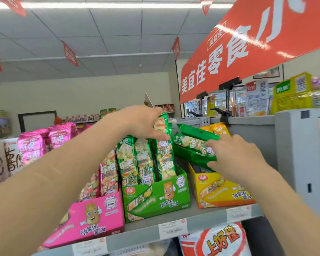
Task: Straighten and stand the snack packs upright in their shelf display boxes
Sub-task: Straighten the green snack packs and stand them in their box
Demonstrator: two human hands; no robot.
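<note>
Three display boxes stand on the top shelf: a pink box at left, a green box in the middle, a yellow box at right. Green snack packs stand upright in the green box. My left hand grips the top of the rightmost upright green pack. My right hand holds a bundle of green packs lying sideways above the gap between the green and yellow boxes. Pink packs lean in the pink box. Yellow packs show behind my right hand.
A grey shelf edge with price tags runs along the front. A grey cabinet stands at the right. A red banner hangs overhead. More pink bags sit on a stand at left. A large snack bag fills the shelf below.
</note>
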